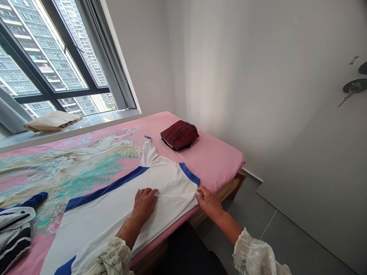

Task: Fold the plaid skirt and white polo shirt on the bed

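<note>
A long white garment (114,206) with blue bands along its side and at one end is spread over the bed, one sleeve stretched out toward the far side. My left hand (145,204) is on the middle of the garment, fingers bent and together on the cloth; its thumb is hidden. With thumb and fingers, my right hand (208,200) pinches the garment's edge beside the blue band at the bed's right side. A straight crease runs in the cloth from one hand to the other.
The pink patterned bed sheet (218,152) carries a folded red plaid item (180,135) near the wall and striped folded clothes (17,233) at left. A paper-like package (53,120) lies on the windowsill. A door handle (354,87) is at right.
</note>
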`<move>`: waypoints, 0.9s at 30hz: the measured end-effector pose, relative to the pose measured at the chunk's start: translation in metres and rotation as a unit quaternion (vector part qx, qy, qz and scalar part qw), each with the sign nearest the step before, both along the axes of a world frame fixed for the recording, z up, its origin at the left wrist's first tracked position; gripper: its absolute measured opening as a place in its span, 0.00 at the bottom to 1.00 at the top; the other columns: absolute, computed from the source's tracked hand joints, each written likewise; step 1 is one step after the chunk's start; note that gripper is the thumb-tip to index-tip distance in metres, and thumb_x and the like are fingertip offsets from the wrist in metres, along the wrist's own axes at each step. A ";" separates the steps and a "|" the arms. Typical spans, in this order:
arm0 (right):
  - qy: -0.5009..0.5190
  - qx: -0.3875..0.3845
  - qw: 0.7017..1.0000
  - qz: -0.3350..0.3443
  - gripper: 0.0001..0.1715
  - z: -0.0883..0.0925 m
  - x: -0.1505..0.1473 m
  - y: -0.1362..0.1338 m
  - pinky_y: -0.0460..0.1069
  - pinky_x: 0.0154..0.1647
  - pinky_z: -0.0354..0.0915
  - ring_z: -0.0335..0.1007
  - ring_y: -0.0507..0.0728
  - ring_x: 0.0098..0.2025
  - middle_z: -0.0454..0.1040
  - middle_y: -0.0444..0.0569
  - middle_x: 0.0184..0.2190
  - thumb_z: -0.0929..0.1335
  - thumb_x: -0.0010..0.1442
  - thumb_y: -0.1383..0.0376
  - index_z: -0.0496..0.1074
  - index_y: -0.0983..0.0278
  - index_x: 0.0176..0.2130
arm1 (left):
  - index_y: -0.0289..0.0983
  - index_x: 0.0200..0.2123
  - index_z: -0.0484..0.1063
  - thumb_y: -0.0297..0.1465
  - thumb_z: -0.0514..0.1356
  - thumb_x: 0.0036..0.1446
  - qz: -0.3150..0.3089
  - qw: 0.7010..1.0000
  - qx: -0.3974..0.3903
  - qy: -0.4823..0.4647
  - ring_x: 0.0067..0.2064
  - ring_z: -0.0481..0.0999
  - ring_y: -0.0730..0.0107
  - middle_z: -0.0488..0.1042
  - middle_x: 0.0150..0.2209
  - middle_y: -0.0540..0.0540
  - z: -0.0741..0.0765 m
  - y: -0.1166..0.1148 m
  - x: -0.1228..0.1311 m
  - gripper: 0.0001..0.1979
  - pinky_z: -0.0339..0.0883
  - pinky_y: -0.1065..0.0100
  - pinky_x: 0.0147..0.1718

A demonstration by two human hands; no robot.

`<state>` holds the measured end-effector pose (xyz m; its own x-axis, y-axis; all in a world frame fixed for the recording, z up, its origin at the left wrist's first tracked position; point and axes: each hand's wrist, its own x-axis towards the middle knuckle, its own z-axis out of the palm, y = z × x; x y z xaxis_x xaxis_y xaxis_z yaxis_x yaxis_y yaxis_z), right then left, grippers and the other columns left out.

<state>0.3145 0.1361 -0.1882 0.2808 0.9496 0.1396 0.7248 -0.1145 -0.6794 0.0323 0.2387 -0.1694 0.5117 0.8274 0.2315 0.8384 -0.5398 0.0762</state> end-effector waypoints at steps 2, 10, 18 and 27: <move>-0.020 0.043 0.999 -0.003 0.15 0.004 -0.006 -0.005 0.52 0.46 0.64 0.70 0.58 0.43 0.74 0.53 0.40 0.61 0.57 0.70 0.69 0.65 0.44 | 0.39 0.52 0.68 0.29 0.48 0.61 0.012 0.999 0.029 -0.014 0.52 0.69 0.59 0.72 0.50 0.40 -0.005 -0.008 -0.005 0.18 0.54 0.49 0.57; -0.169 0.151 0.926 0.302 0.26 0.014 -0.096 -0.001 0.62 0.67 0.43 0.46 0.59 0.66 0.57 0.49 0.63 0.58 0.65 0.62 0.58 0.62 0.61 | 0.41 0.63 0.53 0.31 0.47 0.63 -0.095 0.985 0.129 0.064 0.65 0.54 0.63 0.57 0.65 0.46 -0.027 -0.064 -0.036 0.25 0.32 0.53 0.65; -0.274 -0.012 0.921 0.277 0.33 -0.026 -0.075 0.018 0.67 0.65 0.41 0.45 0.63 0.67 0.51 0.53 0.65 0.57 0.65 0.55 0.53 0.66 0.64 | 0.43 0.64 0.49 0.46 0.46 0.61 0.136 0.984 0.020 0.113 0.65 0.55 0.55 0.54 0.65 0.45 -0.036 -0.121 -0.182 0.30 0.27 0.43 0.62; -0.274 0.097 0.865 0.408 0.33 -0.001 -0.162 0.032 0.64 0.65 0.41 0.45 0.63 0.67 0.51 0.54 0.65 0.59 0.64 0.55 0.53 0.65 0.64 | 0.45 0.65 0.45 0.46 0.48 0.61 0.123 0.988 0.041 0.083 0.65 0.55 0.55 0.54 0.65 0.44 -0.030 -0.135 -0.204 0.32 0.33 0.44 0.63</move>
<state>0.1521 0.1678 -0.1896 -0.6311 0.7442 0.2189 0.7300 0.6652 -0.1568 -0.1717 0.1041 -0.1998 0.3346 0.9133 0.2321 0.9420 -0.3176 -0.1082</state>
